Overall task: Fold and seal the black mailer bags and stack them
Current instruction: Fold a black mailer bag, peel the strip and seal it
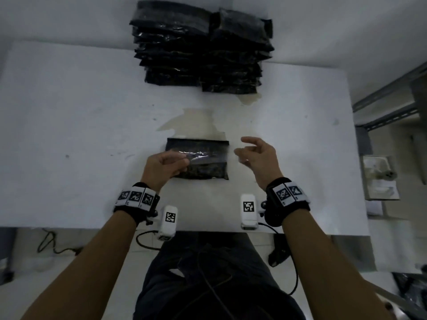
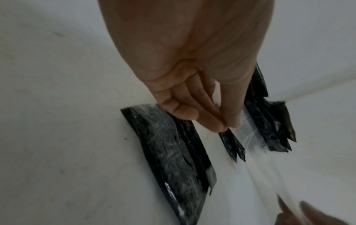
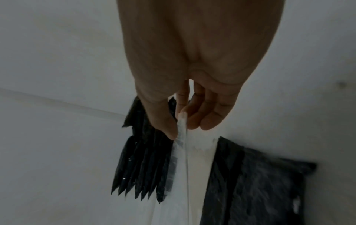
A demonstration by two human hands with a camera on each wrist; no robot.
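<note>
Head view: one black mailer bag (image 1: 201, 161) lies flat near the middle of the desk's (image 1: 69, 125) front edge, long axis parallel to that edge, while two stacks of mailer bags (image 1: 201, 49) stand side by side at the far edge; the left hand (image 1: 165, 168) hovers palm-down over the bag's left end pinching a clear strip (image 1: 203, 155), and the right hand (image 1: 256, 155) is raised just right of the bag, fingers loosely curled. Left wrist view: thumb and fingertips (image 2: 217, 126) are pressed together on the clear strip's end. Right wrist view: thumb and forefinger pinch the strip's other end, which runs taut away from the hand.
</note>
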